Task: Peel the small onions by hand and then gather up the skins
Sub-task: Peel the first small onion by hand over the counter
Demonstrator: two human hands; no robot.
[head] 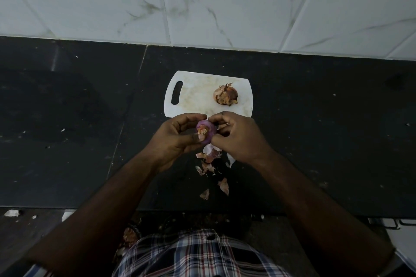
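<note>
Just in front of the white cutting board (202,94), on the side toward the person, both hands meet over the dark counter (315,130) in the head view. The left hand (177,139) grips a small purple onion (206,133), its fingers (193,118) curled over the top and the thumb pressed against the underside. This onion is mostly peeled, with a scrap of brown skin clinging at the end that faces the camera. The right hand (240,137) touches the onion from the other side, its fingers (219,118) curled in and pinching at the onion's surface; what exactly lies between the fingertips cannot be made out. On the cutting board itself, toward the end away from its handle slot, sits a second onion (225,95) with its dry brown skin on, loose flakes sticking up from it. Nearer the person than the board, under and just past the hands, a scatter of onion skins (210,164) lies on the counter, pale and reddish pieces trailing toward the counter's front edge. Beyond the board, a white marble-patterned tiled wall (202,2) rises from the back of the counter. Closest to the camera shows a plaid shirt (198,254)
</note>
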